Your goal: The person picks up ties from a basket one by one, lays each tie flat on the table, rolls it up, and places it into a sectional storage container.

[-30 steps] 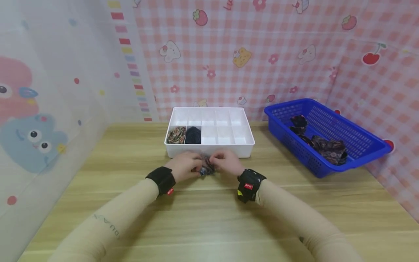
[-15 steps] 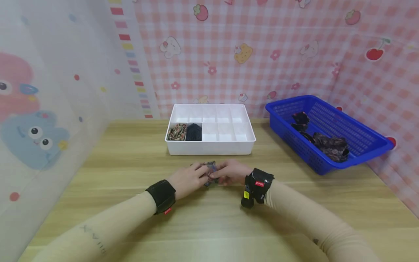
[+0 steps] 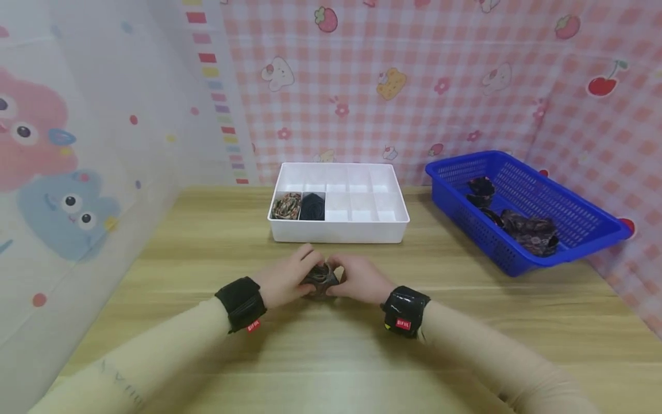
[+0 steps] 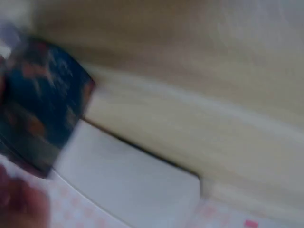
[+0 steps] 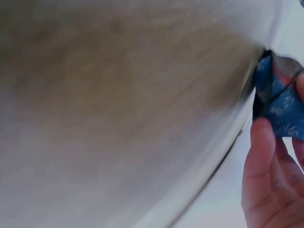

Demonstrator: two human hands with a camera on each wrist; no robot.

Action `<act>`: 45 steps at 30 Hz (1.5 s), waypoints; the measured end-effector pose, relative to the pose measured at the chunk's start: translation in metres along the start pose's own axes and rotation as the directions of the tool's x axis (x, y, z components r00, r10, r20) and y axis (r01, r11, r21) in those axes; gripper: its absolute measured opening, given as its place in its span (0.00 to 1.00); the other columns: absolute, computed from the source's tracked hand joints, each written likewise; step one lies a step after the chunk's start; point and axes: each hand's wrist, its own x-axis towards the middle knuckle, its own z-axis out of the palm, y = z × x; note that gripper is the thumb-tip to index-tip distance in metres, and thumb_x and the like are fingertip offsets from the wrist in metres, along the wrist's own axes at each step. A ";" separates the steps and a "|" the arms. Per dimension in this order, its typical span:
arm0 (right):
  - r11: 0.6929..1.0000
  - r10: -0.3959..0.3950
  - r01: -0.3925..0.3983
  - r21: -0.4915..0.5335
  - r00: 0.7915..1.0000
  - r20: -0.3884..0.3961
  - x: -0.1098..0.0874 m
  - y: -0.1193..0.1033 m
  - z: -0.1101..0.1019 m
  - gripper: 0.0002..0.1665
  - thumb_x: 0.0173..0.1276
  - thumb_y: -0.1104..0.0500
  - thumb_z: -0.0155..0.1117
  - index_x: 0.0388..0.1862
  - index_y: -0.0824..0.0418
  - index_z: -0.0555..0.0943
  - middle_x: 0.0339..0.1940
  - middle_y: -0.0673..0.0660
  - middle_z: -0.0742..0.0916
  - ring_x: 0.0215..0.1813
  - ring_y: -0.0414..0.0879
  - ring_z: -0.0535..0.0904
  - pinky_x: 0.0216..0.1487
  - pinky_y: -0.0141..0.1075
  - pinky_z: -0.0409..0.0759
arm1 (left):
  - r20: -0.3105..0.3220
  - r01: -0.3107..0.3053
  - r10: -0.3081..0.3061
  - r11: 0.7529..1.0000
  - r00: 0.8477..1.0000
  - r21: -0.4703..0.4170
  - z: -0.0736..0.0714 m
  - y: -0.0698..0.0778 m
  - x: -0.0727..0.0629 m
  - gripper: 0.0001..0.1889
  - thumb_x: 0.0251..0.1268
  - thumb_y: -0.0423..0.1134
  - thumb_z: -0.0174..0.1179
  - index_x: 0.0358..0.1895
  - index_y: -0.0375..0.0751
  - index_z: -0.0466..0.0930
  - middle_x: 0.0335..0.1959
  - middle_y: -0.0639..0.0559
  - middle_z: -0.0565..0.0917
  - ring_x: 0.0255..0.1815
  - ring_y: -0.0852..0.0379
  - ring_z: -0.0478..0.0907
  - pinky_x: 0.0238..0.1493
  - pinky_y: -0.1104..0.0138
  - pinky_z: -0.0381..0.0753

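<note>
The wooden table [image 3: 320, 368] looks smooth, so a bundle let go too soon could slide or uncurl on it; its surface gives elbow room in front of the forearms. At the right, the blue basket [image 3: 465, 221] has a raised rim that a wide swing of the right arm might catch, though it stands well apart from the hands. The white box [image 3: 338, 232] is nearer, its front wall just beyond the knuckles; a forward push could shove it, and its thin dividers leave tight margins. The left hand [image 3: 287, 276] curls its fingers and thumb round the cloth bundle [image 3: 322, 276], while the right hand [image 3: 362, 279] pinches the other side; uneven pressure could twist or loosen the folds. The bundle is between the fingertips, near the box's front wall; whether it touches the table, I cannot tell.
</note>
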 end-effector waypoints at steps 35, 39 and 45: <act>0.992 0.124 -0.123 -0.021 0.973 0.193 0.004 0.007 -0.016 0.12 0.54 0.56 0.71 0.19 0.55 0.76 0.15 0.46 0.74 0.19 0.39 0.69 0.21 0.31 0.66 | 0.152 0.083 -0.137 0.945 0.979 0.317 0.037 0.007 0.018 0.30 0.66 0.65 0.51 0.60 0.46 0.68 0.44 0.51 0.76 0.41 0.54 0.76 0.40 0.62 0.79; 0.918 0.143 -0.252 0.306 0.930 0.339 0.001 0.036 -0.031 0.11 0.64 0.55 0.65 0.34 0.64 0.81 0.24 0.52 0.81 0.22 0.42 0.75 0.22 0.31 0.73 | 0.159 0.081 -0.132 0.953 0.978 0.291 0.037 0.011 0.022 0.18 0.67 0.54 0.57 0.51 0.48 0.69 0.35 0.53 0.73 0.33 0.55 0.74 0.33 0.62 0.77; 0.578 0.201 -0.383 0.721 0.923 0.329 -0.009 0.084 -0.043 0.21 0.75 0.54 0.53 0.50 0.72 0.76 0.32 0.55 0.84 0.28 0.43 0.80 0.28 0.35 0.80 | 0.161 0.192 -0.203 0.978 0.966 0.084 0.031 0.005 0.033 0.17 0.67 0.46 0.58 0.54 0.46 0.70 0.38 0.50 0.75 0.35 0.54 0.76 0.35 0.61 0.78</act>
